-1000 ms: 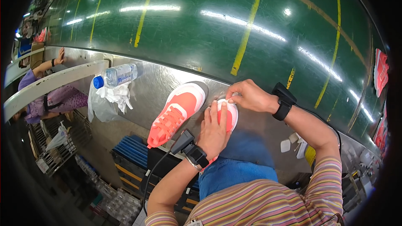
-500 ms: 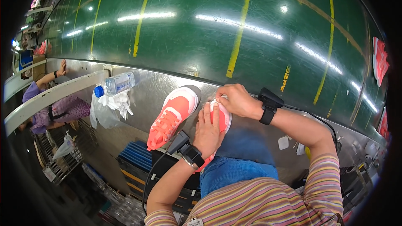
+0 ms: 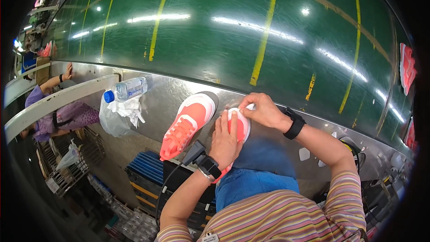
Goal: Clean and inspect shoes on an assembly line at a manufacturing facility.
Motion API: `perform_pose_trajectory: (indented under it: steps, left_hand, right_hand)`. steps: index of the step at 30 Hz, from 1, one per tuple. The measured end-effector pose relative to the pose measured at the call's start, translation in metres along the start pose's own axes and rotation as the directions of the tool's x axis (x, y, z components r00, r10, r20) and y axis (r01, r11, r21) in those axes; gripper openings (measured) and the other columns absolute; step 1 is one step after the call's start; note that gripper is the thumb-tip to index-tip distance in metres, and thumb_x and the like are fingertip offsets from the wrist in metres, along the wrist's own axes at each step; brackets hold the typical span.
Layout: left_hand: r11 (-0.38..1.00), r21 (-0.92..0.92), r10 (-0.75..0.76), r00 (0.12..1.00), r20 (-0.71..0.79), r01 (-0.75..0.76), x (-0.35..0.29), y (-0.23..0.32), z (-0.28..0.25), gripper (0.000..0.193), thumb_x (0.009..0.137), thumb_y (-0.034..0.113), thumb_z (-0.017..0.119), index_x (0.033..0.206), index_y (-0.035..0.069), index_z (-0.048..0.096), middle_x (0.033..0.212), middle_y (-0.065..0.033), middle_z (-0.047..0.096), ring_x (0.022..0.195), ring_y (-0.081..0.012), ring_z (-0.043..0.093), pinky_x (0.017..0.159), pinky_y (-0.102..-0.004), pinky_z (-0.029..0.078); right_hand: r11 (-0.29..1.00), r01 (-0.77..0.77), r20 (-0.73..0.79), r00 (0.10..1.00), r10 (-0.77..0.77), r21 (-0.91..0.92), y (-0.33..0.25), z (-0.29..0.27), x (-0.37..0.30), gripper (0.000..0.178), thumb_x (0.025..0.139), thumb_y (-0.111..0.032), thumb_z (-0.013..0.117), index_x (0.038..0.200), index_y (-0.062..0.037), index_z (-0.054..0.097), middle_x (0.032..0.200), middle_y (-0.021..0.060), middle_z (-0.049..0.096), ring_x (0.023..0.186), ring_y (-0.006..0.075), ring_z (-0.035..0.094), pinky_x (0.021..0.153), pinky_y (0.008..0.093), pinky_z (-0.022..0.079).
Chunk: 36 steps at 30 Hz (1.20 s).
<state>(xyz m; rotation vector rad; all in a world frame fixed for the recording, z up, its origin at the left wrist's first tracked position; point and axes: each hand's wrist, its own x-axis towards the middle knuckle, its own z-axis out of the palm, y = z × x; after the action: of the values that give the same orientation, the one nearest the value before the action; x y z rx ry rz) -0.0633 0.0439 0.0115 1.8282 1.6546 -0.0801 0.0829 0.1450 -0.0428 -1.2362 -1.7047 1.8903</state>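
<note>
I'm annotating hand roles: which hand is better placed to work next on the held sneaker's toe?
The right hand, probably: its fingertips are at the toe of the held coral sneaker, while the left hand lies across it.

Over the green surface (image 3: 215, 45), across the upper middle of the frame, a hand could pass. At centre left, the table (image 3: 163, 98) leaves a lane between bottle (image 3: 134, 88) and coral shoe (image 3: 197, 113); at centre, left grip (image 3: 224, 144) and right grip (image 3: 265, 112) crowd the second shoe (image 3: 242, 127).

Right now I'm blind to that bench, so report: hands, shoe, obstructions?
Left hand holding coral shoe. Right hand pinching small white piece at its toe. Second shoe left of it, bottle farther left; neither seemingly obstructing.
</note>
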Motion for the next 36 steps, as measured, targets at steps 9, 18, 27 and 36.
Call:
perform_pose_trajectory:
  steps: [9,18,27,36]
  left_hand:
    - [0.999,-0.040,-0.008,1.000,-0.023,0.007,-0.006,-0.003,0.002,0.084,0.069,0.013,0.067,0.137,-0.004,0.019,0.136,-0.0284,0.020,0.121,-0.0449,0.030,0.093,-0.0477,0.037]
    - [0.996,-0.087,0.003,1.000,-0.028,-0.006,-0.004,-0.008,0.002,0.085,0.069,0.012,0.067,0.137,-0.003,0.018,0.135,-0.0287,0.021,0.121,-0.0451,0.030,0.094,-0.0475,0.037]
    - [0.995,-0.104,-0.007,1.000,-0.013,0.005,-0.003,-0.006,0.000,0.086,0.068,0.013,0.070,0.135,-0.006,0.020,0.134,-0.0290,0.022,0.120,-0.0443,0.031,0.100,-0.0459,0.031]
    - [0.995,-0.102,-0.006,1.000,-0.014,0.004,-0.003,-0.009,0.000,0.085,0.067,0.011,0.070,0.135,-0.005,0.021,0.134,-0.0285,0.022,0.120,-0.0447,0.030,0.097,-0.0467,0.034]
  right_hand:
    - [0.981,-0.168,-0.032,0.985,0.172,0.098,-0.005,0.006,-0.002,0.014,0.072,-0.012,0.065,0.077,0.0006,0.064,0.079,0.0106,0.066,0.067,0.0163,0.062,0.064,0.0298,0.049]
    - [0.991,-0.132,-0.070,0.988,0.134,0.038,0.005,0.009,-0.015,0.007,0.076,-0.003,0.063,0.081,0.0024,0.063,0.079,0.0063,0.063,0.069,0.0097,0.058,0.060,0.0231,0.049]
    - [0.879,-0.306,0.036,0.948,0.315,0.365,-0.003,0.010,-0.001,0.008,0.076,-0.005,0.063,0.079,0.0027,0.063,0.075,0.0061,0.062,0.063,0.0090,0.058,0.056,0.0223,0.049]
    - [0.956,-0.200,0.085,0.979,0.186,0.213,-0.008,-0.001,0.007,0.009,0.079,-0.006,0.063,0.078,0.0031,0.062,0.076,0.0060,0.062,0.067,0.0101,0.059,0.060,0.0245,0.051]
